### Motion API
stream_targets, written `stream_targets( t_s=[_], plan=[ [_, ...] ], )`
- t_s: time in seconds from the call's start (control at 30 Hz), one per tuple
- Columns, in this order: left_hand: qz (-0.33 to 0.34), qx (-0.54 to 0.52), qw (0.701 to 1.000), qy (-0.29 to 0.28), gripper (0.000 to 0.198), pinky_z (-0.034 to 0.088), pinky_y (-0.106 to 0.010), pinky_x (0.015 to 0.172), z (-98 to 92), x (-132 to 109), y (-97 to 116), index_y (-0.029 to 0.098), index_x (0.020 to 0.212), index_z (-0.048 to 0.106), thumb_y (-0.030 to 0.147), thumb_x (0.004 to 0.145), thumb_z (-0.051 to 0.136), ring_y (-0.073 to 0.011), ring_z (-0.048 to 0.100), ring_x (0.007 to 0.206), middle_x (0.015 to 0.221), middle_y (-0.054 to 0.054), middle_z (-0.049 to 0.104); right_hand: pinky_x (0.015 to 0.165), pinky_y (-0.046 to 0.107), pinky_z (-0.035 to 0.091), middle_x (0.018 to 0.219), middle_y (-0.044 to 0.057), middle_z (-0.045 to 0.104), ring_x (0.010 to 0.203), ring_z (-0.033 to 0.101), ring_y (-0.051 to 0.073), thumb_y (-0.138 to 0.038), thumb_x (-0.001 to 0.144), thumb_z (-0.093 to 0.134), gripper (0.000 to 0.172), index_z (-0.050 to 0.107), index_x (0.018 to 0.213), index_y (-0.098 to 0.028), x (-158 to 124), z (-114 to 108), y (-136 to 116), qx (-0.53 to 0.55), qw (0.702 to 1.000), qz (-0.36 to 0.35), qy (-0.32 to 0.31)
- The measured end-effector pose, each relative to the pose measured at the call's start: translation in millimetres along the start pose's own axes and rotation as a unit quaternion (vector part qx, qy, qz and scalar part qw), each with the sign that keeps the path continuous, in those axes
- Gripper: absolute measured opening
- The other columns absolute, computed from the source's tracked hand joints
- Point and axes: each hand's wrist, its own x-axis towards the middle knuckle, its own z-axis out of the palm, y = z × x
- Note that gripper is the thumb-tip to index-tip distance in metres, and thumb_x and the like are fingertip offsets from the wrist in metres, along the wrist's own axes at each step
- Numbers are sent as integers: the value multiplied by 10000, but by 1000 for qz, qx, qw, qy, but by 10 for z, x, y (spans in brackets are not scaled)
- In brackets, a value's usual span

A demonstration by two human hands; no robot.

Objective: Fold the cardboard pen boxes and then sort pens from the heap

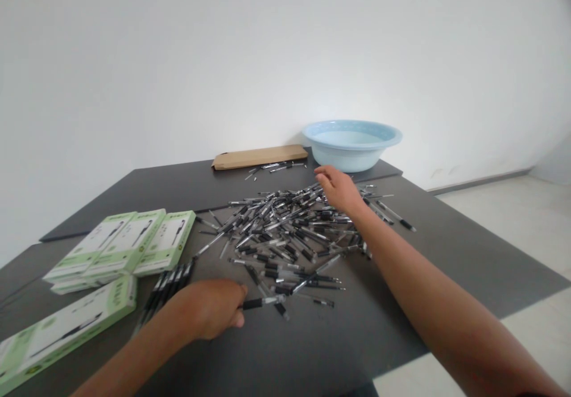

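My left hand [214,309] is closed around a black-and-clear pen [263,302], whose end sticks out to the right past the fingers. Over the far side of a big loose heap of pens [285,224] hangs my right hand [338,189], fingers apart and nothing visible in them. Beside my left wrist lies a row of several black pens [169,287], side by side and partly hidden by the hand. Most pens in the heap have dark grips and clear barrels, lying at all angles.
Green-and-white pen boxes [127,242] are stacked at the left, with another box [66,331] nearer me. A light blue basin [350,153] stands at the back right. A flat brown cardboard piece [259,157] lies near the wall. The dark table [450,254] ends at the right.
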Motion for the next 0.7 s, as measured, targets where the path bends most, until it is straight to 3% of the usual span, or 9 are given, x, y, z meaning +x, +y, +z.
stream_targets(
  t_s=[0.13, 0.33, 0.43, 0.57, 0.7],
  plan=[
    [6, 7, 1000, 3, 354, 517, -458, 809, 28, 11, -23, 104, 1155, 650, 221, 834, 557, -372, 648, 985, 1053, -200, 699, 767, 318, 473, 940, 80, 696, 845, 635, 209, -319, 913, 425, 304, 603, 1099, -157, 47, -211, -19, 50, 998, -2, 30],
    [7, 14, 1000, 5, 351, 514, -446, 816, 84, 74, -83, 128, 1162, 638, 236, 837, 561, -354, 650, 989, 1077, -179, 695, 658, 288, 487, 884, 62, 676, 706, 644, 161, -297, 911, 410, 278, 576, 1082, -153, 57, -427, -131, 155, 988, 0, 2],
    [14, 16, 1000, 10, 329, 518, -448, 803, 80, 85, -84, 134, 1138, 645, 239, 840, 557, -352, 657, 969, 1063, -173, 699, 624, 268, 447, 810, 36, 669, 655, 613, 152, -272, 890, 442, 202, 593, 978, -171, -7, -517, -119, 86, 994, -27, -61],
    [7, 13, 1000, 7, 316, 521, -451, 790, 69, 71, -63, 125, 1116, 658, 236, 836, 563, -361, 660, 955, 1039, -180, 705, 597, 247, 388, 737, 11, 646, 646, 569, 151, -279, 864, 489, 152, 603, 904, -186, -155, -546, 46, -5, 974, -58, -219],
    [-1, 2, 1000, 6, 345, 512, -452, 814, 69, 70, -46, 103, 1154, 642, 230, 845, 559, -362, 649, 985, 1068, -196, 694, 606, 249, 365, 754, 30, 651, 679, 562, 163, -265, 848, 494, 149, 612, 844, -174, -263, -533, 333, -81, 967, -15, -242]
  ],
)
